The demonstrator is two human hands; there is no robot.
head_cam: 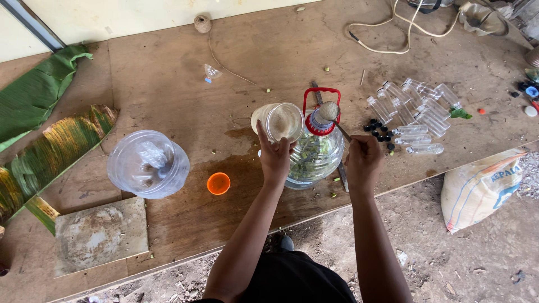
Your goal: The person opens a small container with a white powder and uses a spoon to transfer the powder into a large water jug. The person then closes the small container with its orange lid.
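My left hand [274,155] grips a clear plastic cup [278,121] of pale powder, tilted toward me. My right hand [363,159] holds a spoon [332,115] heaped with the same powder right over the mouth of a large clear jug [314,154]. The jug has a red handle [321,93] and green leaves inside, and stands on the wooden board between my hands. An orange cap [218,183] lies to the left of my left forearm.
A second large clear jug [148,163] lies on the left. Several small empty bottles [416,109] and black caps [379,131] are on the right. Banana leaves [42,140], a stone slab [100,234], a twine ball [202,23], a cord [393,28] and a sack [484,188] on the ground surround the work area.
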